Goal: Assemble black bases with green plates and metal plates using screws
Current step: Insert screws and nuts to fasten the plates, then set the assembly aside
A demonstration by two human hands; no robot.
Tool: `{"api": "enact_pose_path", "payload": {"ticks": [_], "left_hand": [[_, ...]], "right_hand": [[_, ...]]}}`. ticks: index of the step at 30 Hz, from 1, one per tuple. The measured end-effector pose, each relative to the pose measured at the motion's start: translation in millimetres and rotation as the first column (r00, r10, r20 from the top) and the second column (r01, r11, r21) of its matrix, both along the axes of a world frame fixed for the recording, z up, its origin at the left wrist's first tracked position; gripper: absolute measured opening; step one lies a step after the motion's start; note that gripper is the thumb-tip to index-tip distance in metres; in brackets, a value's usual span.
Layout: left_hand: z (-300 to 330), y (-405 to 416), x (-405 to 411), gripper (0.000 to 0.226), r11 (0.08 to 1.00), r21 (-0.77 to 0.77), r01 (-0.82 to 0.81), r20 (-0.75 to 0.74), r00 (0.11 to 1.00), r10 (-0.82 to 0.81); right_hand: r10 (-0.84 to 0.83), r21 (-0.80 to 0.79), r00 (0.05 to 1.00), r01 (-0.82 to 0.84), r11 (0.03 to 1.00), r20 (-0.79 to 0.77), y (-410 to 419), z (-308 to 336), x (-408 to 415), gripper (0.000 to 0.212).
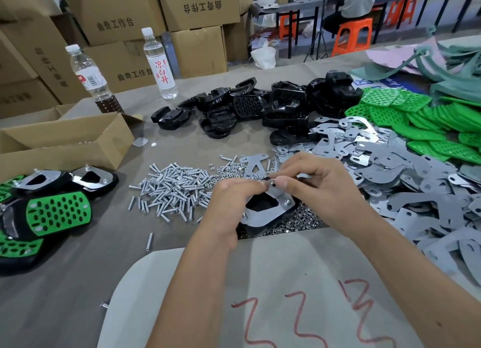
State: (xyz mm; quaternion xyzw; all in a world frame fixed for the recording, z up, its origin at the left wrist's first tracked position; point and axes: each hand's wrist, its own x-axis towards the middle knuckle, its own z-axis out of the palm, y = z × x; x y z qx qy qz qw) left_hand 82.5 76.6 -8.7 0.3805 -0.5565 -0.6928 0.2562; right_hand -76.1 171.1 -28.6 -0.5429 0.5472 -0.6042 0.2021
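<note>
1. Black bases are heaped in glossy black.
2. Green plates are bright green, patterned with oval holes.
3. Metal plates and screws are silver-grey.
4. Cardboard boxes are brown, printed with dark characters.
5. Red scrawl is marked on pale paper.

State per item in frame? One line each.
left hand: grips the assembly
right hand: pinches a nut at its top corner
assembly: metal plate up, one nut on
cardboard box: open
clear bottle: capped, upright
finished units: stacked left
</note>
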Motion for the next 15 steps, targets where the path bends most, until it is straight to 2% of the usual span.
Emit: {"api": "enact_pose_path", "payload": {"ticks": [2,5,10,13,15], "left_hand": [[0,0,0,0.018,1.000,0.027,-0.010,-0.009,1.000,0.010],[-1,-1,-1,0.016,1.000,0.009,0.007,-0.012,1.000,-0.007],[0,1,-2,0.017,0.998,0.051,-0.032,-0.014,0.999,0.033],[-1,1,-3,0.021,0.998,0.041,-0.055,-0.007,0.998,0.055],[-2,1,-3,0.015,0.998,0.025,-0.056,-0.004,0.998,0.056]], "right_hand": [[-0.047,-0.018,0.999,0.047,0.999,0.009,0,0,-1,0.021],[-0.052,0.001,0.998,0.052,0.999,-0.037,2,1,7,0.010],[-0.106,-0.036,0.994,0.107,0.994,0.035,1,3,6,0.045],[-0.076,-0.007,0.997,0.076,0.997,0.000,1,4,12,0.027],[-0.091,0.002,0.996,0.091,0.996,-0.025,0,4,13,0.032]]}}
